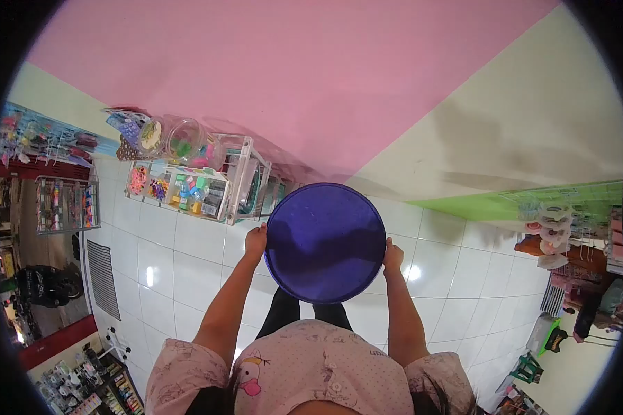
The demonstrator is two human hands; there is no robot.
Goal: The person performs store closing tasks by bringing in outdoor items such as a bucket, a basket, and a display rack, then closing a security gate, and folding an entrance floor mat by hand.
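A large round blue disc with a raised rim (325, 214) is held out in front of my body, its face turned up toward me. My left hand (256, 241) grips its left edge, and my right hand (393, 254) grips the opposite edge. Fingers of both hands curl out of sight behind the rim. A dark shadow falls across the disc's middle. Whatever lies beneath the disc is hidden by it.
Against the pink wall (291, 69) stands a white rack (239, 181) with jars and small colourful goods. White floor tiles (436, 270) surround me. Hanging goods (554, 228) and a green stool (527, 369) are at right. A motorbike (48, 285) shows outside at left.
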